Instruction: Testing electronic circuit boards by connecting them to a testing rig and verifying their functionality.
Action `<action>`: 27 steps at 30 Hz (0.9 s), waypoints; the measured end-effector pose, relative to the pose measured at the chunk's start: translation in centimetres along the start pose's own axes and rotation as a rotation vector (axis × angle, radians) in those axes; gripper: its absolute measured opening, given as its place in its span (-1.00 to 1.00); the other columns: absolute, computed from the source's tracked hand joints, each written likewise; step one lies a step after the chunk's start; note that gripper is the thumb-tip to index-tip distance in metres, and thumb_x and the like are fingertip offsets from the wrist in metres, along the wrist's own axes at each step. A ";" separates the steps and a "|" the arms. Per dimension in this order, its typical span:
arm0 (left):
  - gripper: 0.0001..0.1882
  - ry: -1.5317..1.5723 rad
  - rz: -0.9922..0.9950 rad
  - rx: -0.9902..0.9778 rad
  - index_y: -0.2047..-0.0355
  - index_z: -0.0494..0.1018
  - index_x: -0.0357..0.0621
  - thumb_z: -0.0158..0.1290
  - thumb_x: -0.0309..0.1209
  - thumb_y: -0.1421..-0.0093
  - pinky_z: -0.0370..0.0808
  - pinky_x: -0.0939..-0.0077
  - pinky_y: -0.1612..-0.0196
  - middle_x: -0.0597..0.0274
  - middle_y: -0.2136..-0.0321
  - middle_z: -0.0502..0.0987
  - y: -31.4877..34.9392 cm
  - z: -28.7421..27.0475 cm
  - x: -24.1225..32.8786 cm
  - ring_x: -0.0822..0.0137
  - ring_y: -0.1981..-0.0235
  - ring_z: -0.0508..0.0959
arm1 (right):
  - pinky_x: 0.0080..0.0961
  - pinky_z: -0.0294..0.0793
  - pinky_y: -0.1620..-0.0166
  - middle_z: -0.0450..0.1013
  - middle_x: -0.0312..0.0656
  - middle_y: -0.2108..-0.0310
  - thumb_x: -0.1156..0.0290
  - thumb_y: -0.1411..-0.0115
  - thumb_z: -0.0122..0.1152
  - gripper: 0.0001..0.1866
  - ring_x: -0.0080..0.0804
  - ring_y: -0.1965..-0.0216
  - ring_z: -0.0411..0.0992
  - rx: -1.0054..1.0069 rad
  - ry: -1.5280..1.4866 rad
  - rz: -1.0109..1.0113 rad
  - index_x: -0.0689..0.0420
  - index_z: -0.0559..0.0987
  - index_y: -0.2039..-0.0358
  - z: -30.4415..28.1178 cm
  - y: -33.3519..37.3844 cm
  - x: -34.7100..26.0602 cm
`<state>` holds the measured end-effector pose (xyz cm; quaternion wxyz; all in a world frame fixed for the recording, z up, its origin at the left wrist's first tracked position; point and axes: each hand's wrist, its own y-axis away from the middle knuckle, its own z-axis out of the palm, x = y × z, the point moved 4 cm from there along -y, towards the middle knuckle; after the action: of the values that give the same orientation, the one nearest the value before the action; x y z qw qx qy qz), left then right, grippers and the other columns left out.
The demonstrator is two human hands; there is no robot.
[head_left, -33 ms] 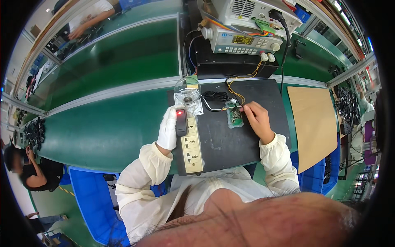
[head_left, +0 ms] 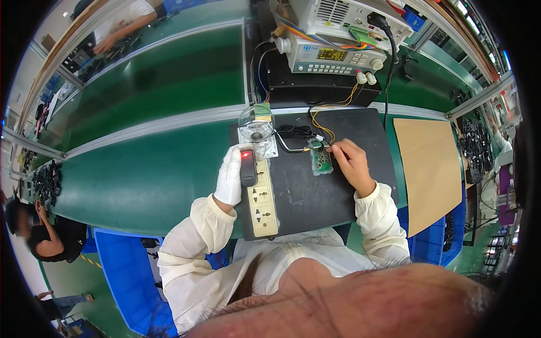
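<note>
My left hand [head_left: 230, 179], in a white glove, is closed around a black power adapter [head_left: 248, 172] with a glowing red light. The adapter sits against the upper part of a cream power strip [head_left: 261, 211]. My bare right hand [head_left: 353, 163] has thumb and index finger pinched at the upper right edge of a small green circuit board [head_left: 322, 160]; whatever is between the fingertips is too small to make out. A cable with a metal-tipped plug [head_left: 307, 149] reaches the board's top. The board lies on a black mat [head_left: 298, 203].
A clear round dome [head_left: 257, 121] stands beyond the power strip, beside a coiled black cable [head_left: 296, 131]. Yellow wires [head_left: 316, 115] run from a bench instrument [head_left: 332, 56] at the back. Brown cardboard [head_left: 431, 169] lies right; blue bins [head_left: 127, 270] stand below the bench edge.
</note>
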<state>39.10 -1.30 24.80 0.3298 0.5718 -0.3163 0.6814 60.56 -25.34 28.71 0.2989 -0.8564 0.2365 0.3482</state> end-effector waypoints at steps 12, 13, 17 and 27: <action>-0.46 -0.030 -0.013 -0.013 -0.04 0.45 -0.20 -0.31 0.01 -0.57 0.49 0.45 -0.08 0.13 0.11 0.58 0.1 0.3 0.7 0.35 0.10 0.58 | -0.64 0.37 0.44 0.50 -0.25 0.40 0.50 -0.33 0.30 -0.90 -0.60 0.52 0.42 0.050 -0.054 0.079 0.28 0.66 0.25 0.8 0.2 0.3; -0.46 -0.024 -0.019 -0.012 -0.04 0.45 -0.20 -0.32 0.01 -0.57 0.49 0.45 -0.08 0.13 0.10 0.58 0.1 0.4 0.9 0.35 0.10 0.58 | -0.66 0.37 0.46 0.51 -0.26 0.38 0.50 -0.33 0.31 -0.90 -0.62 0.53 0.43 0.043 -0.109 0.116 0.28 0.66 0.25 0.9 0.3 0.5; -0.46 -0.003 -0.043 -0.016 -0.04 0.45 -0.20 -0.33 0.00 -0.57 0.49 0.45 -0.09 0.14 0.10 0.57 0.0 0.6 1.2 0.35 0.09 0.58 | -0.70 0.38 0.51 0.52 -0.28 0.36 0.52 -0.32 0.33 -0.91 -0.66 0.54 0.46 0.054 -0.173 0.134 0.29 0.65 0.25 1.4 0.4 1.1; -0.52 0.007 -0.029 0.000 -0.05 0.47 -0.15 -0.32 -0.06 -0.58 0.51 0.49 -0.01 0.18 0.18 0.60 0.2 0.3 0.7 0.39 0.16 0.58 | -0.72 0.43 0.49 0.53 -0.26 0.31 0.56 -0.29 0.34 -0.91 -0.66 0.52 0.51 0.047 -0.158 0.169 0.31 0.64 0.23 1.3 0.5 0.3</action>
<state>38.99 -1.60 25.50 0.3408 0.5738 -0.3066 0.6786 59.85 -24.90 27.59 0.3062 -0.7960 0.2915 0.4332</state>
